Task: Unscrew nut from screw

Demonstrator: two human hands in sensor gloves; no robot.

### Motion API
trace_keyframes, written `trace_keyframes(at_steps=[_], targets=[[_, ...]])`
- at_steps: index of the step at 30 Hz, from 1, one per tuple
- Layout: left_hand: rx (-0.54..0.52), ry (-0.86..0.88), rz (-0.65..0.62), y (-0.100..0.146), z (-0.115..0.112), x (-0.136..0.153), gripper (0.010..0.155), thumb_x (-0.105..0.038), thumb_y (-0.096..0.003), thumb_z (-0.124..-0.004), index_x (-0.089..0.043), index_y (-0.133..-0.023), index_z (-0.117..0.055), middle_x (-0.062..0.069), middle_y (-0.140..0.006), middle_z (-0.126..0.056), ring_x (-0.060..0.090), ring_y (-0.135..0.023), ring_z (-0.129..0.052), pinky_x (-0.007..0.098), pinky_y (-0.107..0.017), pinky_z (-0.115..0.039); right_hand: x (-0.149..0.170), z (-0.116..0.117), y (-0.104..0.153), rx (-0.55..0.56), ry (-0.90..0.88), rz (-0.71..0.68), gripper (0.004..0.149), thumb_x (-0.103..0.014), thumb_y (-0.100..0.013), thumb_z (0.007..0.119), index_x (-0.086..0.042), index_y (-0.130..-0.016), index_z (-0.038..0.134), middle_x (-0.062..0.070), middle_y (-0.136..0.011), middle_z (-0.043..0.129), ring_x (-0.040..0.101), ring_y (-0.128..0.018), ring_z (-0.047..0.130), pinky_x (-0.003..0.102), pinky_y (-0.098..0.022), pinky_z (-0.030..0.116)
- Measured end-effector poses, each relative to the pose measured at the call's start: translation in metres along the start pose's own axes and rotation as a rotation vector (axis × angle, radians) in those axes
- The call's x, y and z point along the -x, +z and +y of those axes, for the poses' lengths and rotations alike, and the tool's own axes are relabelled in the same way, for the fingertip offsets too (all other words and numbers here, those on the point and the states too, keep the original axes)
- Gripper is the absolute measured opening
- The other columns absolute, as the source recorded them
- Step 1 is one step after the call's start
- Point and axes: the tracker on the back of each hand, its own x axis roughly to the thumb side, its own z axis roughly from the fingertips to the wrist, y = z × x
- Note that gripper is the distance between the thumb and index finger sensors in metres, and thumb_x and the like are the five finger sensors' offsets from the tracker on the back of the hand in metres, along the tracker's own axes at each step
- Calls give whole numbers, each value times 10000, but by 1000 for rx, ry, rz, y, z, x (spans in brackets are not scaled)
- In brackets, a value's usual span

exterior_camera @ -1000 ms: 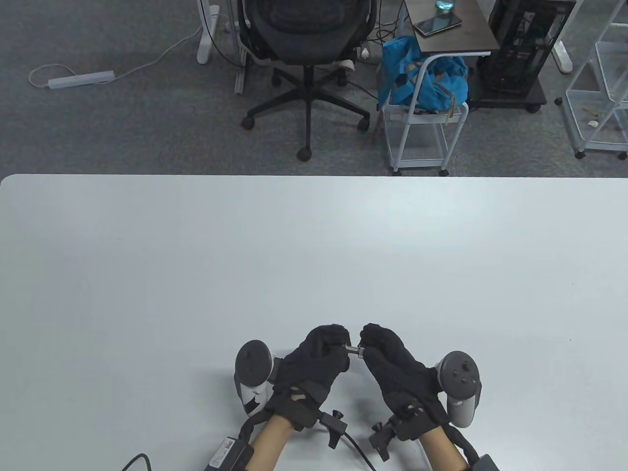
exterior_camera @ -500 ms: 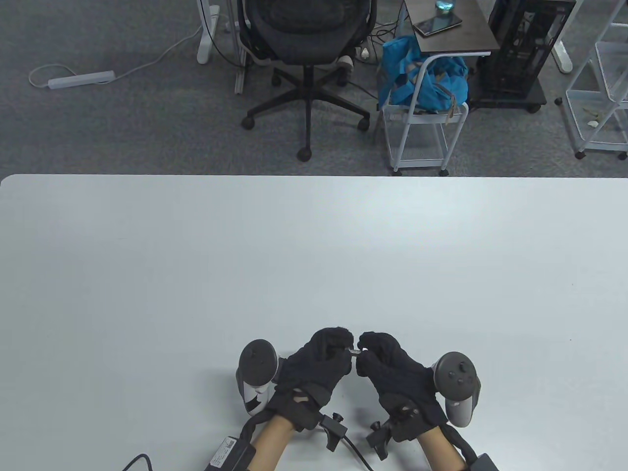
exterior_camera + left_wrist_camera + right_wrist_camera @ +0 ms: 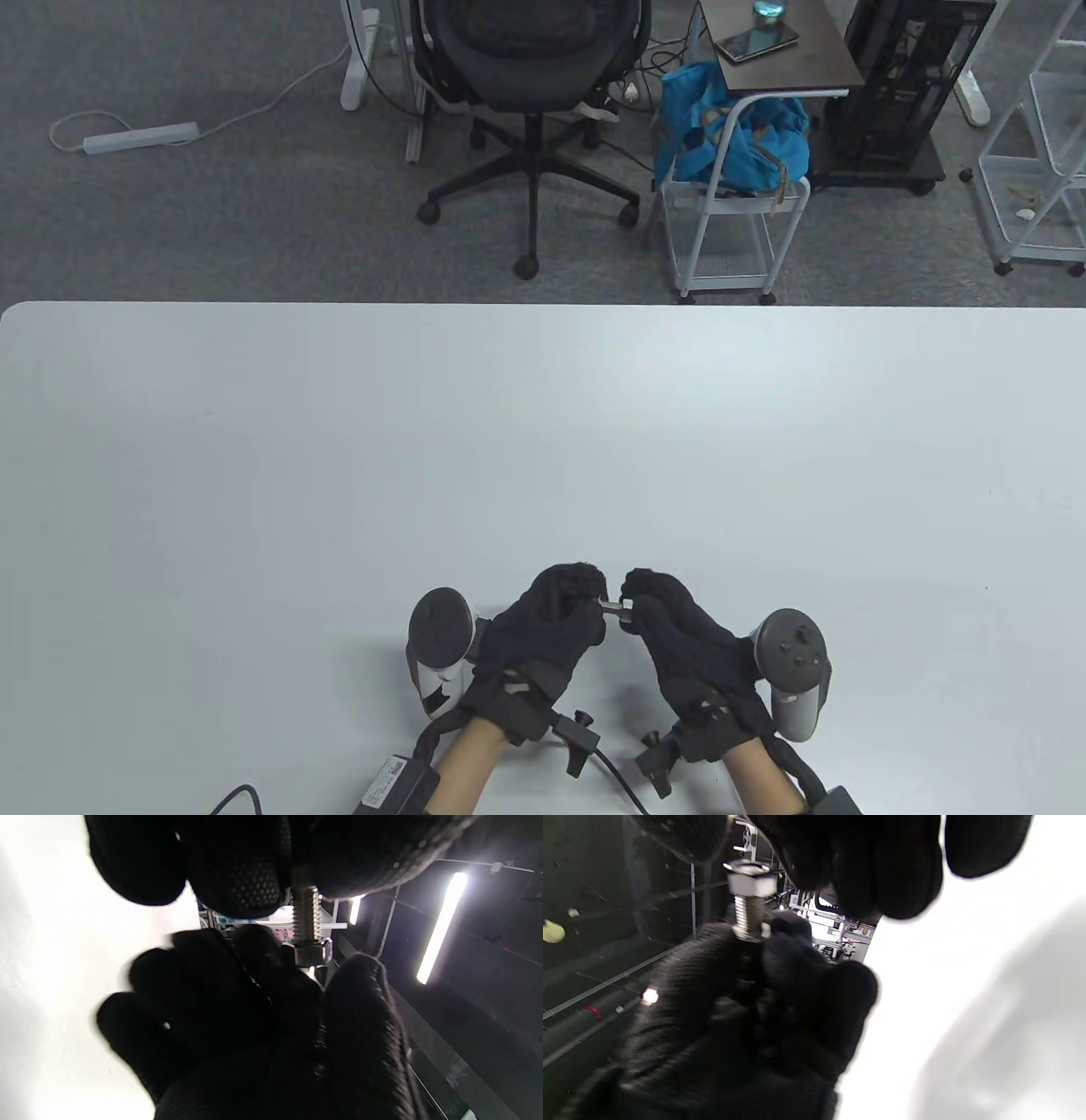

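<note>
Hands parted slightly, baring screw (image 3: 611, 605) and nut (image 3: 628, 605) between.

Your right hand (image 3: 865, 861) hangs in from the top, fingers seemingly at the nut (image 3: 751, 880). Below it the threaded screw (image 3: 746, 923) runs into your left hand (image 3: 742, 1018), which grips it.

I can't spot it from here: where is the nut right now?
In the table view, the nut sits on the screw between the left hand and right hand, near the table's front edge.
</note>
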Motion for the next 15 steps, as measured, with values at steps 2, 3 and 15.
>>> trace_keyframes(at_steps=[2, 3, 15], targets=[[7, -13, -6, 0, -1, -1, 475, -374, -477, -853, -244, -927, -773, 152, -854, -874, 212, -516, -978, 537, -512, -838, -3, 1, 1, 15, 6, -17, 622, -526, -563, 622, -29, -903, 778, 149, -653, 961, 385, -492, 962, 628, -480, 769], [6, -18, -8, 0, -1, -1, 474, -375, -476, -853, -247, -926, -774, 152, -853, -875, 213, -514, -979, 537, -511, -839, -5, 2, 1, 25, -1, -32, 579, -495, -563, 650, -32, -883, 785, 123, -616, 964, 355, -458, 969, 611, -469, 787], [16, -25, -7, 0, -1, 1, 496, -414, -473, -865, -207, -921, -813, 133, -783, -948, 211, -453, -1014, 534, -471, -868, -15, -3, 2, 38, 18, -117, 504, -387, -547, 733, -89, -952, 705, 113, -689, 915, 310, -539, 939, 581, -538, 780]])
